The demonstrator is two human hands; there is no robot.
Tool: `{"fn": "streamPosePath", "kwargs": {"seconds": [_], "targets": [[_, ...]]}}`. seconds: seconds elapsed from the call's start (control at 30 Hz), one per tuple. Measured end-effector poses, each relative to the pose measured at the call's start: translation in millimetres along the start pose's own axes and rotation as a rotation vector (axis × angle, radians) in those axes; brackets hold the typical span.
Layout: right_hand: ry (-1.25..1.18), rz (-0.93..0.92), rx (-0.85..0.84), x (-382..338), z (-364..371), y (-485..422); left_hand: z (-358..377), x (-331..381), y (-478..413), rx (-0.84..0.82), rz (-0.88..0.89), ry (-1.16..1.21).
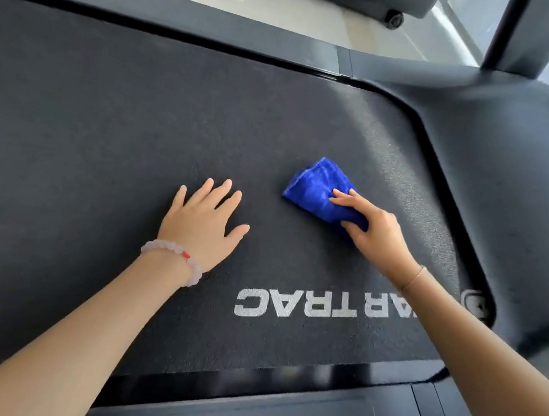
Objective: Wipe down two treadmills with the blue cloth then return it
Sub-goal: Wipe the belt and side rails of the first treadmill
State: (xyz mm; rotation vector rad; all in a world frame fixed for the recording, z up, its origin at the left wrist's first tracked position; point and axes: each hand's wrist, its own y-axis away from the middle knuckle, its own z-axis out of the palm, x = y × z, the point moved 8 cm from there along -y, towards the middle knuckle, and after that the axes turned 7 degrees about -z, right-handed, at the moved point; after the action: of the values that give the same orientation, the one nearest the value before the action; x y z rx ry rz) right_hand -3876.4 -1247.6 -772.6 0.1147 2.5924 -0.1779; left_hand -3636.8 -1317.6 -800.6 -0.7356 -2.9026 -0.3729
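Note:
The dark treadmill belt [100, 134] fills most of the view, with white lettering near its front end. A folded blue cloth [314, 187] lies on the belt right of centre. My right hand [373, 234] holds the cloth, fingers on top and thumb curled under its near edge, pressing it to the belt. My left hand [202, 222] rests flat on the belt to the left of the cloth, fingers spread, holding nothing.
The treadmill's black motor hood [522, 193] curves round the belt at the right, with a grey upright post [533, 36] above it. Side rails [172, 22] border the belt. Another machine's wheeled base [395, 18] stands on the pale floor beyond.

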Motion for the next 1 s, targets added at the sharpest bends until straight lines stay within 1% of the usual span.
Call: {"fn": "streamPosePath", "kwargs": {"seconds": [0.1,0.27,0.5,0.67,0.77,0.9,1.0], "targets": [[-0.018,0.019,0.01,-14,2,45,3,13,26,0.022,0.019,0.038],[-0.058,0.046,-0.008,-27,6,112,9,43,67,0.029,0.149,0.039],[-0.075,0.07,-0.013,-30,0,168,18,57,86,0.023,0.207,0.016],[-0.052,0.057,-0.02,-26,-4,163,14,60,85,0.062,0.226,0.078],[-0.038,0.067,-0.004,-14,-8,151,13,62,83,0.052,0.233,0.068],[0.007,0.095,0.038,11,-23,112,10,65,70,0.033,0.231,0.044],[0.053,0.12,0.038,28,-32,76,10,66,56,0.011,0.232,0.008]]}}
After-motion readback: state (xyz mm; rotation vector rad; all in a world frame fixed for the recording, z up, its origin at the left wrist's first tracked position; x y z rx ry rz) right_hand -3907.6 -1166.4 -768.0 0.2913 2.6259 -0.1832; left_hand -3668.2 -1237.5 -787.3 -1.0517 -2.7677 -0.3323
